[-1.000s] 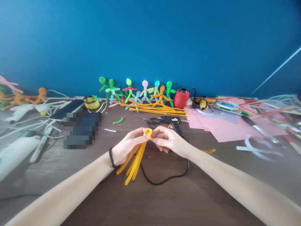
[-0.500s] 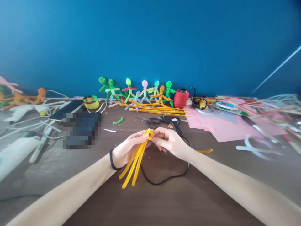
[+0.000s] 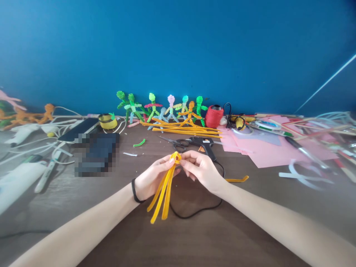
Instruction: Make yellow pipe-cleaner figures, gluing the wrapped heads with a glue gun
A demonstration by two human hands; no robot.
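Both hands meet above the brown table, pinching one bundle of yellow-orange pipe cleaners [image 3: 164, 191]. My left hand [image 3: 152, 177], with a black band on its wrist, grips the bundle just below a small coiled loop at its top. My right hand [image 3: 200, 168] pinches that coiled loop from the right side. The loose ends hang down toward me, over the table. A short bent yellow pipe cleaner piece [image 3: 237, 180] lies on the table right of my right wrist.
A black glue gun [image 3: 204, 144] with its cord and scissors [image 3: 178, 142] lie just beyond the hands. Further back lie loose yellow pipe cleaners [image 3: 189, 129], several pipe-cleaner figures [image 3: 167, 107] and a red spool [image 3: 214, 116]. Pink paper [image 3: 264, 152] lies right; cables and a phone left.
The coil at the top of the bundle has been wound tighter. The hanging ends have swung a little to the right, and both hands have shifted slightly.
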